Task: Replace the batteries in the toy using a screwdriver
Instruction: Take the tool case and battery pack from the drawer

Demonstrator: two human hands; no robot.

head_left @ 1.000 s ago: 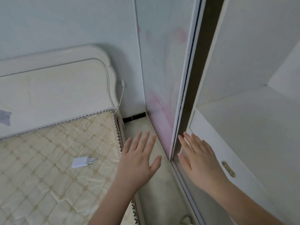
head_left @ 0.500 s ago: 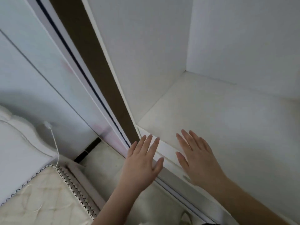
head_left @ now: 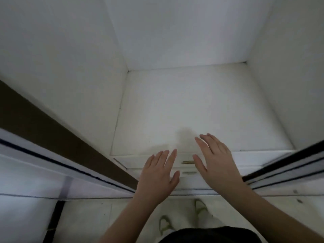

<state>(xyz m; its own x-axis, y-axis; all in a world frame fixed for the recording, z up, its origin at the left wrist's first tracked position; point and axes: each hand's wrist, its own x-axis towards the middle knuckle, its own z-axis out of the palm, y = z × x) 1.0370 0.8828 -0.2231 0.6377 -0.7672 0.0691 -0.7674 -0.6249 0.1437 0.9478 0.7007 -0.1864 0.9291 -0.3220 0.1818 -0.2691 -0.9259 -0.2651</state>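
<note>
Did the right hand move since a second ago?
Yes. The right hand went from the wardrobe's sliding door edge to the middle, above the brass drawer handle.

I cannot read any text, label, brand, number or sign here. The white surfaces in front of me carry no writing that I can make out.
</note>
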